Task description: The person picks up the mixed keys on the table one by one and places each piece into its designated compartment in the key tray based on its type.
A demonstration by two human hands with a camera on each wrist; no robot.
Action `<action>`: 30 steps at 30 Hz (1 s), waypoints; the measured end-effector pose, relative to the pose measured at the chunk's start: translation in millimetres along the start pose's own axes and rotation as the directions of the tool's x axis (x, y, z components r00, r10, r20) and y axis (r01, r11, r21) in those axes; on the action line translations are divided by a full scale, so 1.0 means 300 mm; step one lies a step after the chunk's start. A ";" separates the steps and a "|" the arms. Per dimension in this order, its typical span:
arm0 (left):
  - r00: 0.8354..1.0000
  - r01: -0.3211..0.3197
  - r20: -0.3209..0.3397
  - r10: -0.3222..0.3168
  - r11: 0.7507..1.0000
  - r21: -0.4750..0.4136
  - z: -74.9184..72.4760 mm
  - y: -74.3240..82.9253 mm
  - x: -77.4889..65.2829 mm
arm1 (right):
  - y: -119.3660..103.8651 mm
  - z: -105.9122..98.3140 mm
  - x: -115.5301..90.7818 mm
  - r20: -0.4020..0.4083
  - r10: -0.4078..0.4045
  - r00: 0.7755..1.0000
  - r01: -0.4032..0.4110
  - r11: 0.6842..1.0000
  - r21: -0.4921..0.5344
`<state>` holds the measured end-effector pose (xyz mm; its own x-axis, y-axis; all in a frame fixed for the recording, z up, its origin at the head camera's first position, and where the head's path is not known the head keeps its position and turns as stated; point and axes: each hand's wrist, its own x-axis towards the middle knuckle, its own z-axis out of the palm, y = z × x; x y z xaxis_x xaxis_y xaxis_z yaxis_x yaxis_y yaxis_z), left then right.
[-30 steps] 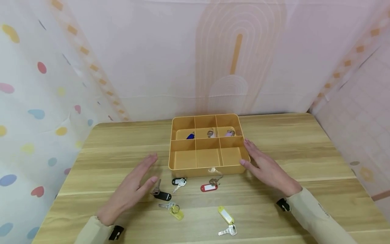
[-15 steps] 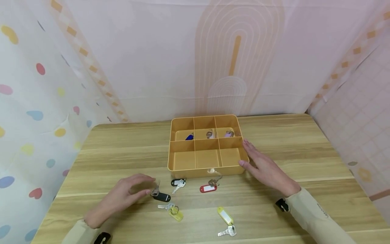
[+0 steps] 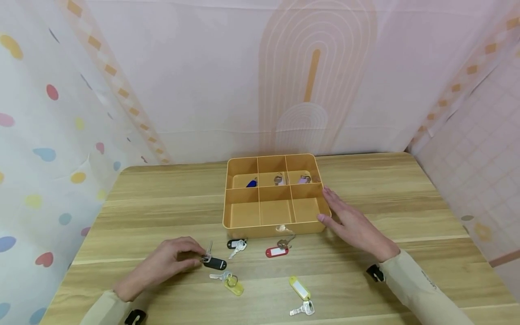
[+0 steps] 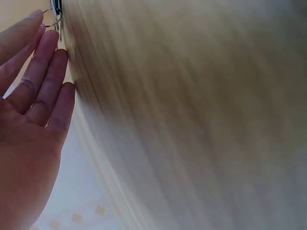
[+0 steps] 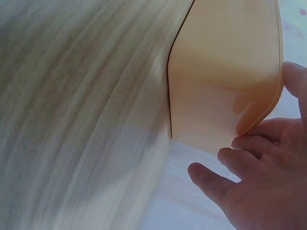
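Observation:
My left hand [image 3: 168, 262] is at the left of the loose keys, its thumb and index fingertip pinching the metal ring [image 4: 60, 20] of a key with a black tag [image 3: 215, 263]. The tag lies on the table and its key points up and away. My right hand [image 3: 357, 225] rests with extended fingers against the right side of an orange six-compartment box [image 3: 268, 232], thumb at its rim. In the right wrist view the box's side wall [image 5: 216, 67] shows, with the fingertips along its edge.
Before the box lie a second black-tagged key [image 3: 239, 245], a red-tagged key [image 3: 277, 251] and two yellow-tagged keys, one left [image 3: 234, 286] and one right [image 3: 299, 289]. The back compartments hold a blue tag [image 3: 252, 183], a key with a whitish tag [image 3: 278, 180] and a lilac tag [image 3: 304, 179].
My left hand has drawn back and down toward the black-tagged key, and its fingers have closed in on the ring. The right hand has stayed at the box.

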<state>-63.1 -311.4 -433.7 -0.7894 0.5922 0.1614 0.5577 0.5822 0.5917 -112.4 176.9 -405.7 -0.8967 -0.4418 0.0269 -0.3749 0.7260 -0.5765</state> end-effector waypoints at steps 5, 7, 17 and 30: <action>1.000 -0.023 0.000 0.023 1.000 0.013 0.001 -0.010 0.005 | -0.005 0.003 0.000 0.003 0.004 1.000 -0.004 1.000 0.013; 0.999 -0.038 -0.004 0.038 0.999 0.013 0.005 -0.014 0.009 | -0.005 0.004 -0.001 0.004 0.005 1.000 -0.005 1.000 0.015; 0.990 -0.118 -0.075 0.121 0.992 0.040 0.024 -0.021 0.011 | -0.006 0.001 -0.003 0.000 0.010 1.000 -0.010 1.000 0.025; 0.966 -0.146 -0.219 0.141 0.989 -0.006 0.019 0.026 -0.008 | 0.000 0.002 -0.001 -0.001 0.006 1.000 -0.006 1.000 0.020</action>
<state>-55.3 -305.1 -434.0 -0.7398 0.5320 0.4119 0.6652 0.4866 0.5663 -111.9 176.6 -406.2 -0.8990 -0.4372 0.0243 -0.3651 0.7178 -0.5928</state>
